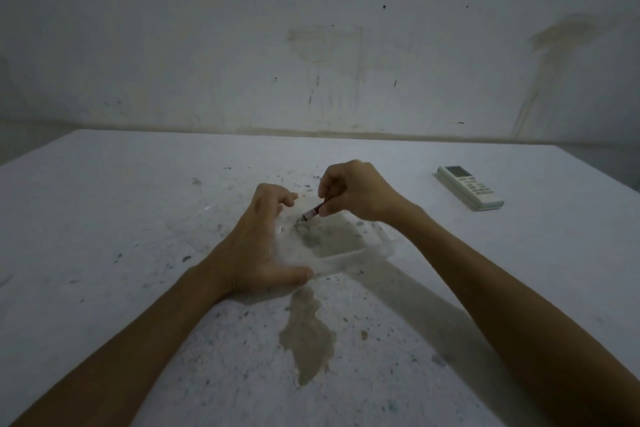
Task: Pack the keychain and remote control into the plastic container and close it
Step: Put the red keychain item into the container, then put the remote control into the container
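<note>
A clear plastic container (pixel 349 258) stands open at the middle of the white table. My left hand (pixel 258 239) grips its left wall, thumb on the near rim and fingers curled over the far side. My right hand (pixel 353 189) hovers over the container's far part and pinches the keychain (pixel 311 213), a small dark and silver piece whose lower end hangs down inside the container. The white remote control (pixel 469 186) lies flat on the table at the far right, well apart from both hands. I cannot see a lid.
The table (pixel 138 218) is speckled with dark spots and has a brown worn patch (pixel 308 333) just in front of the container. A stained wall rises behind the table's far edge. The table's right edge runs close past the remote control.
</note>
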